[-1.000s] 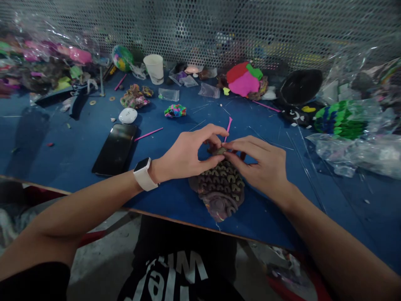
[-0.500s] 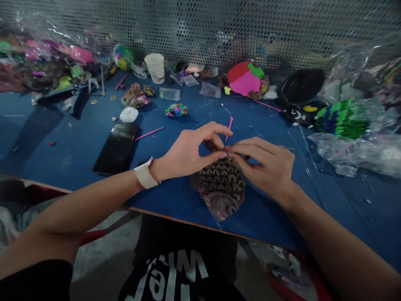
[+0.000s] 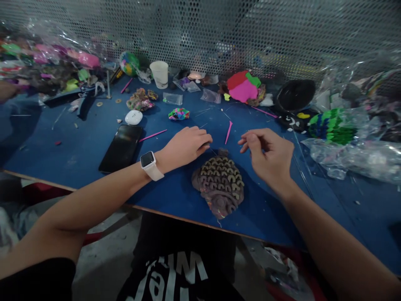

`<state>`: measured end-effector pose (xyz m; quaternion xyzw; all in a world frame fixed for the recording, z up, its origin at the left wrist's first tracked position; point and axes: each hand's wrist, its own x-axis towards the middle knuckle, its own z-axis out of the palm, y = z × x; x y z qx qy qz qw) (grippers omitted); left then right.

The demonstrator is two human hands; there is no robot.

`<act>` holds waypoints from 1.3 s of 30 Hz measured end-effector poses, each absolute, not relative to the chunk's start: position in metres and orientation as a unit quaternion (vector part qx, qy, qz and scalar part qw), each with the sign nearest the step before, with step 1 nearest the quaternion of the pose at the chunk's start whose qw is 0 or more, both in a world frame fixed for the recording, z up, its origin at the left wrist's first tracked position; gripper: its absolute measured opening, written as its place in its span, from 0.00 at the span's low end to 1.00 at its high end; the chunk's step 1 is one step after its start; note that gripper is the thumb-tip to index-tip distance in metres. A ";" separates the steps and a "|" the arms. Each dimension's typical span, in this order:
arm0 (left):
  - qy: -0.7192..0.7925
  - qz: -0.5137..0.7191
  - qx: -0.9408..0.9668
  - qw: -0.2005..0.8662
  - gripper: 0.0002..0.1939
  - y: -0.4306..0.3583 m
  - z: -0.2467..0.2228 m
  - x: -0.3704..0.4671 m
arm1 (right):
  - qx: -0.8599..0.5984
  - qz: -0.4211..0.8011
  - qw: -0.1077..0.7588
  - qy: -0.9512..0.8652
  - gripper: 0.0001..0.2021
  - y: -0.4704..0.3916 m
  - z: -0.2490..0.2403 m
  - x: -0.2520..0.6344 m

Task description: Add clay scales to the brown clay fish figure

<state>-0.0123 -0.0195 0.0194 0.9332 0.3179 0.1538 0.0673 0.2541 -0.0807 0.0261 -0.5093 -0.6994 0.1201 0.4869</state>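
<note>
A brown clay piece (image 3: 222, 184) covered in rows of small curved scales lies on the blue table near its front edge. A small dark clay lump (image 3: 223, 152) sits at its upper end. My left hand (image 3: 189, 144), with a white watch at the wrist, is just up and left of the piece; its fingers are closed in a pinch, with a thin wire-like strand beside the fingertips, and what they hold is too small to name. To the right of the piece, my right hand (image 3: 266, 152) is raised with fingers curled but apart, and nothing shows in it.
A black phone (image 3: 121, 148), a white case (image 3: 133, 117) and pink sticks (image 3: 229, 132) lie around my hands. Behind stand a paper cup (image 3: 159, 74), a pink-and-red clay piece (image 3: 242, 88) and a black bowl (image 3: 296, 95). Plastic wrap (image 3: 360, 161) lies right. A person's hand (image 3: 6, 91) shows far left.
Both hands have come away from the upper end of the clay piece and moved apart, my left hand to the left and my right hand to the right. The small lump is now uncovered.
</note>
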 end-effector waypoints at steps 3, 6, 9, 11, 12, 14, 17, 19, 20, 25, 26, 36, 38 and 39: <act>0.331 0.130 0.932 0.068 0.09 -0.020 0.020 -0.012 | -0.504 0.134 0.467 -0.714 0.16 -0.081 0.025 0.251; 0.340 0.114 0.930 0.080 0.07 -0.021 0.022 -0.012 | -0.508 0.137 0.460 -0.715 0.08 -0.081 0.024 0.249; 0.351 0.101 0.927 0.080 0.05 -0.022 0.026 -0.012 | -0.514 0.147 0.460 -0.709 0.04 -0.079 0.021 0.249; 0.357 0.093 0.926 0.080 0.05 -0.021 0.028 -0.013 | -0.515 0.152 0.458 -0.708 0.03 -0.078 0.019 0.250; 0.359 0.089 0.926 0.082 0.05 -0.021 0.029 -0.013 | -0.515 0.152 0.457 -0.709 0.03 -0.078 0.018 0.251; 0.359 0.086 0.925 0.086 0.06 -0.020 0.030 -0.014 | -0.515 0.150 0.455 -0.711 0.04 -0.078 0.017 0.251; 0.358 0.088 0.927 0.077 0.07 -0.021 0.032 -0.014 | -0.515 0.143 0.450 -0.716 0.07 -0.078 0.017 0.251; 0.365 0.087 0.925 0.058 0.08 -0.023 0.032 -0.014 | -0.514 0.139 0.446 -0.720 0.08 -0.078 0.018 0.250; 0.372 0.086 0.923 0.047 0.08 -0.023 0.031 -0.014 | -0.514 0.137 0.444 -0.721 0.08 -0.078 0.018 0.250; 0.392 0.100 0.915 -0.002 0.10 -0.027 0.027 -0.014 | -0.509 0.157 0.439 -0.723 0.09 -0.078 0.016 0.251; 0.389 0.108 0.915 -0.009 0.11 -0.027 0.025 -0.014 | -0.506 0.163 0.442 -0.723 0.10 -0.078 0.016 0.251; 0.377 0.142 0.915 -0.014 0.13 -0.028 0.019 -0.014 | -0.497 0.150 0.443 -0.731 0.08 -0.080 0.019 0.249; 0.375 0.143 0.916 -0.015 0.11 -0.029 0.020 -0.014 | -0.498 0.144 0.444 -0.731 0.06 -0.082 0.021 0.248; 0.374 0.142 0.916 -0.015 0.11 -0.030 0.020 -0.013 | -0.499 0.141 0.443 -0.732 0.07 -0.083 0.022 0.247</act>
